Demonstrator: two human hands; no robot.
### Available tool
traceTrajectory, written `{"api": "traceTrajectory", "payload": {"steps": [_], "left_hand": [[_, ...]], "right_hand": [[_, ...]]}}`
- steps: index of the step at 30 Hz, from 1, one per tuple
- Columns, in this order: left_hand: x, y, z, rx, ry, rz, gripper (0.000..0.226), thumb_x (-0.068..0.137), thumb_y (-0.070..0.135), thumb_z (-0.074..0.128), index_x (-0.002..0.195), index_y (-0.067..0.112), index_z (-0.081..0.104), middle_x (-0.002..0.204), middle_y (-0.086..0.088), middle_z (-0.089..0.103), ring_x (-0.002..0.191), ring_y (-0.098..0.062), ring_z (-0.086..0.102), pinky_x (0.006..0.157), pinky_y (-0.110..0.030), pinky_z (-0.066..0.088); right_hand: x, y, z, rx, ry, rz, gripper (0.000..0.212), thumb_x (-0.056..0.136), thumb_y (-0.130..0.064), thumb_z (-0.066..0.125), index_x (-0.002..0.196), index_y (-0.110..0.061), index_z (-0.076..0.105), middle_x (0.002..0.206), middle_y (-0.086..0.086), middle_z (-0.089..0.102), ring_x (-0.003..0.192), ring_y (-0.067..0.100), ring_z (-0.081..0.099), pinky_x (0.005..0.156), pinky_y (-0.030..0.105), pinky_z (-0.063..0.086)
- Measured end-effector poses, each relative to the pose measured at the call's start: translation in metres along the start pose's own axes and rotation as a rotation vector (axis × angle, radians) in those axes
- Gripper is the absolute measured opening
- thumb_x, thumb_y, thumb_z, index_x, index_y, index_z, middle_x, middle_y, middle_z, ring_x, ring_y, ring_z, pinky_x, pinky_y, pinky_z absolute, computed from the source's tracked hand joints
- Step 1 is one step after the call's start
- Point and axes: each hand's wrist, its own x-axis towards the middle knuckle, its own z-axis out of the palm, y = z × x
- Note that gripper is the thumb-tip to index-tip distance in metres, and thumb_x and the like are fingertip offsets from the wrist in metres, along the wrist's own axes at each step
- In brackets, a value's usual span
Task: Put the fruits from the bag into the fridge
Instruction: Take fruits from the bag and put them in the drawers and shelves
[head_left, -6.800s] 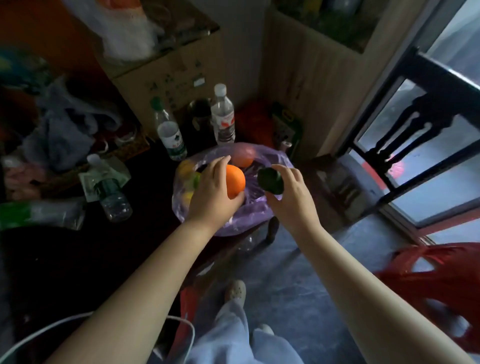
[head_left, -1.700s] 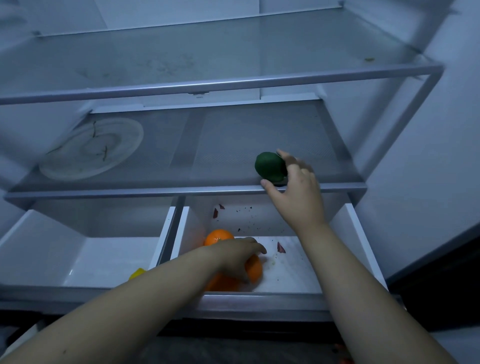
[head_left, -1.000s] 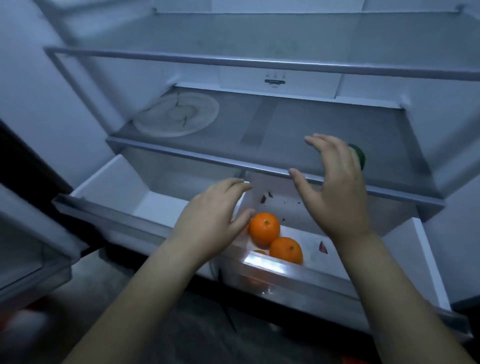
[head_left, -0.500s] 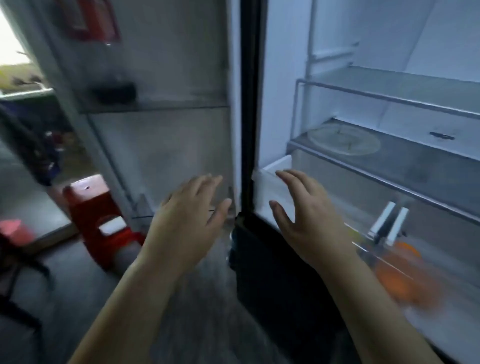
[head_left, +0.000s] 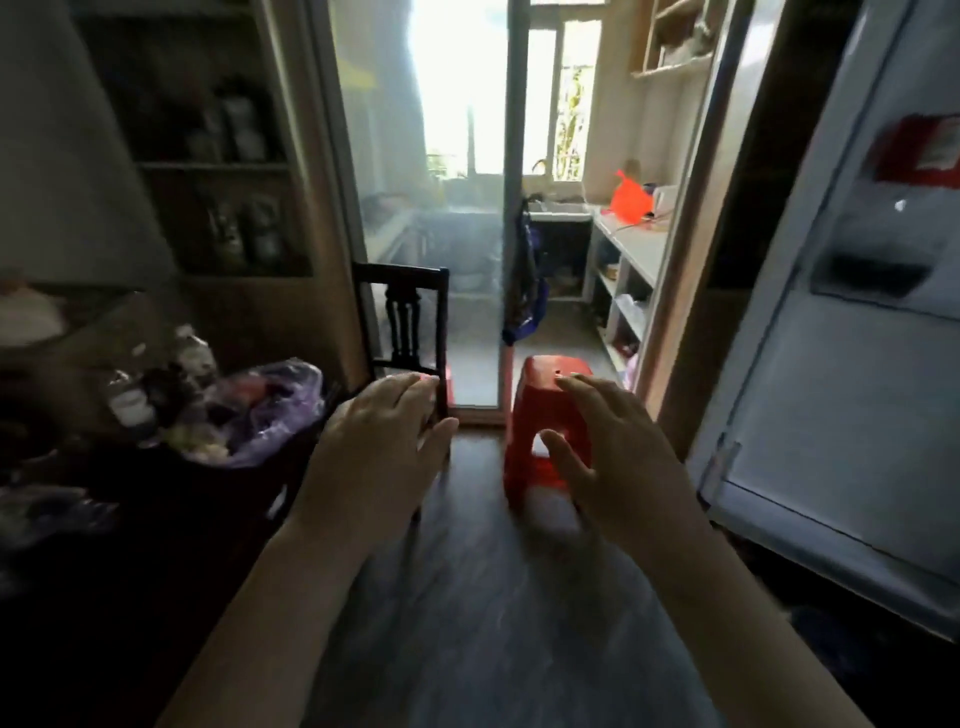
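Note:
The purple plastic bag (head_left: 270, 410) with fruit inside lies on the dark table (head_left: 135, 519) at the left, blurred by motion. My left hand (head_left: 379, 457) hovers in front of me with its fingers spread and nothing in it, to the right of the bag. My right hand (head_left: 618, 462) is also empty with fingers apart, held over the floor. The open fridge door (head_left: 852, 322) fills the right side; the fridge's inside is out of view.
A red plastic stool (head_left: 545, 421) stands on the dark floor straight ahead, and a dark wooden chair (head_left: 410, 322) stands by the table's far corner. Bottles (head_left: 130, 395) crowd the table beside the bag. A glass sliding door (head_left: 431, 197) leads to a bright kitchen.
The view has swung left, away from the fridge interior, to face the table and doorway. Both hands stayed empty and spread; the oranges and green fruit remain behind in the fridge.

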Motion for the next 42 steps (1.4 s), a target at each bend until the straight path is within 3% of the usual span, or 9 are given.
{"api": "traceTrajectory", "payload": {"steps": [4,10,12,18,27,32,42], "left_hand": [[-0.024,-0.065,-0.022,0.089,0.012,-0.193,0.065,0.085,0.055,0.025,0.13,0.018,0.051,0.134,0.0,0.052,0.126,-0.02,0.046,0.101,-0.042,0.04],[-0.033,-0.135,-0.03,0.202,0.037,-0.391,0.062,0.088,0.055,0.03,0.132,0.016,0.05,0.135,-0.002,0.052,0.126,-0.02,0.046,0.1,-0.041,0.039],[-0.027,-0.152,-0.022,0.232,0.022,-0.429,0.066,0.087,0.057,0.026,0.133,0.016,0.049,0.135,-0.001,0.051,0.126,-0.019,0.045,0.099,-0.039,0.04],[0.023,-0.202,0.019,0.274,-0.034,-0.519,0.056,0.095,0.048,0.038,0.141,0.017,0.038,0.144,0.003,0.042,0.134,-0.014,0.034,0.106,-0.033,0.031],[0.095,-0.273,0.089,0.264,-0.038,-0.675,0.057,0.095,0.046,0.04,0.143,0.016,0.036,0.144,0.0,0.043,0.134,-0.015,0.036,0.107,-0.034,0.033],[0.092,-0.312,0.113,0.277,-0.09,-0.778,0.058,0.094,0.047,0.04,0.144,0.018,0.033,0.145,0.003,0.04,0.135,-0.013,0.033,0.108,-0.031,0.03],[0.101,-0.426,0.165,0.206,-0.086,-0.903,0.056,0.094,0.041,0.046,0.143,0.017,0.036,0.146,0.002,0.039,0.135,-0.016,0.034,0.109,-0.032,0.029]], "right_hand": [[0.042,-0.053,0.045,0.099,-0.08,-0.161,0.056,0.091,-0.04,0.053,0.142,-0.024,0.037,0.145,-0.004,0.04,0.134,0.012,0.032,0.105,0.02,0.018],[0.096,-0.096,0.116,0.233,-0.185,-0.329,0.052,0.089,-0.036,0.057,0.137,-0.019,0.044,0.137,-0.001,0.049,0.129,0.019,0.042,0.104,0.029,0.032],[0.115,-0.099,0.139,0.274,-0.209,-0.353,0.052,0.089,-0.035,0.059,0.136,-0.018,0.046,0.135,0.0,0.051,0.127,0.021,0.044,0.103,0.033,0.037],[0.189,-0.087,0.198,0.296,-0.289,-0.407,0.053,0.088,-0.033,0.06,0.136,-0.015,0.047,0.134,0.003,0.052,0.125,0.023,0.046,0.1,0.037,0.042],[0.31,-0.045,0.279,0.344,-0.334,-0.444,0.05,0.087,-0.031,0.06,0.134,-0.017,0.05,0.13,0.002,0.055,0.121,0.023,0.049,0.098,0.042,0.045],[0.33,-0.071,0.348,0.343,-0.451,-0.55,0.05,0.087,-0.026,0.062,0.133,-0.014,0.05,0.131,0.005,0.055,0.121,0.027,0.05,0.099,0.034,0.04],[0.373,-0.127,0.481,0.306,-0.627,-0.738,0.049,0.085,-0.031,0.064,0.128,-0.011,0.054,0.124,0.004,0.059,0.112,0.026,0.056,0.092,0.035,0.046]]}}
